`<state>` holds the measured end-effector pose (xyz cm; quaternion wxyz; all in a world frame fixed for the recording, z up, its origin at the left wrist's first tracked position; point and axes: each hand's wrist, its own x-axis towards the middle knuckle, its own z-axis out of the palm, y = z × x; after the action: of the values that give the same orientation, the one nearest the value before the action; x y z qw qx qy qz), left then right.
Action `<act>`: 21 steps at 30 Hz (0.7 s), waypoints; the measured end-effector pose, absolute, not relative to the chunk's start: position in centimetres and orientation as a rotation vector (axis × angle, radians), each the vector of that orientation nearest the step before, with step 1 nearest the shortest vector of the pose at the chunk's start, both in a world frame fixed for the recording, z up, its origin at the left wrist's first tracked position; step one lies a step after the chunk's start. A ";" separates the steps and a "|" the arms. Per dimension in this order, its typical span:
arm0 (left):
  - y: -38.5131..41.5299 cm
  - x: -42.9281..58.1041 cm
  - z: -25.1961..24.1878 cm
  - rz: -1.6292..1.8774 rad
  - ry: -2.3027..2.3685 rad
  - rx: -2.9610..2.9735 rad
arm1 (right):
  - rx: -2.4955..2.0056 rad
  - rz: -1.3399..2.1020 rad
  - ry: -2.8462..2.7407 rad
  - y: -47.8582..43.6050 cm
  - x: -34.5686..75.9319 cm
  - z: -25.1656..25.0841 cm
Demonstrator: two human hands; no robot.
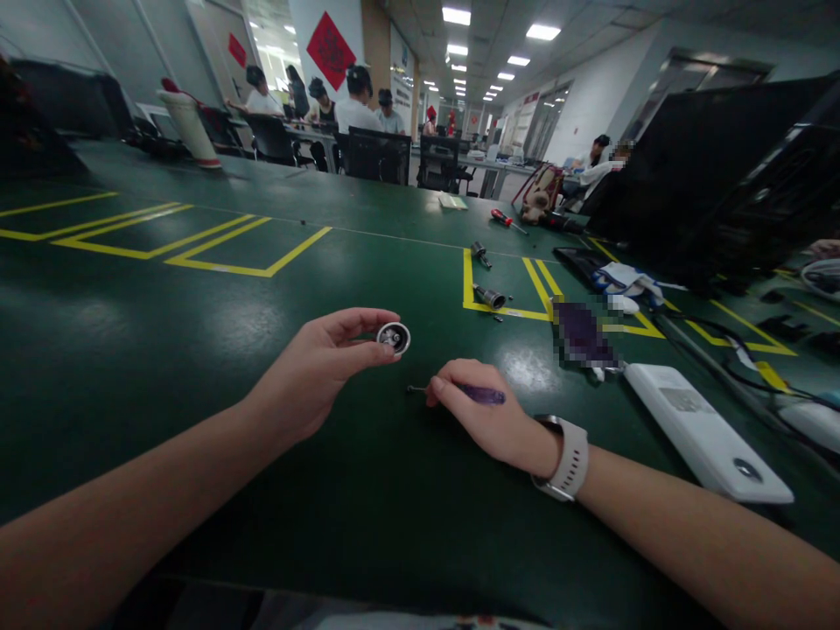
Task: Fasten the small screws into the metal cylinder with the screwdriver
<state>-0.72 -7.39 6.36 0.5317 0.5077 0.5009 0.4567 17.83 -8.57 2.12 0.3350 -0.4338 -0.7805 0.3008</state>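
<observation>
Between the thumb and fingers of my left hand (321, 367) is a small round metal part (394, 339), its hollow end turned toward me. My right hand (476, 407) grips a screwdriver with a translucent purple handle (482, 395). The screwdriver's thin shaft (416, 389) points left, its tip a little below and right of the round part and apart from it. A metal cylindrical part (489, 297) and a second metal fitting (480, 254) lie beyond my right hand, with tiny pieces beside them.
The green table (341, 525) carries yellow tape outlines. To the right lie a white power bank (705, 429), a blurred dark phone-like object (584, 334), cables and a cloth (626, 282). A red screwdriver (502, 217) lies farther back. A dark monitor (709, 166) stands at right; people sit beyond.
</observation>
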 end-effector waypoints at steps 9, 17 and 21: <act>-6.9 -0.8 5.9 1.047 1.204 1.247 | -0.820 0.383 -1.848 -9.8 18.4 2.0; -7.1 -0.2 5.0 1.013 1.177 1.390 | -0.656 0.265 -2.062 -10.0 17.8 1.5; -7.3 -0.1 5.1 0.973 1.168 1.428 | -0.684 0.257 -2.089 -10.0 17.9 1.5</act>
<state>-0.15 -7.27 5.06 0.5038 0.5916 0.4836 0.4029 17.86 -9.98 1.53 0.4478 -0.2762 -0.8440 0.1040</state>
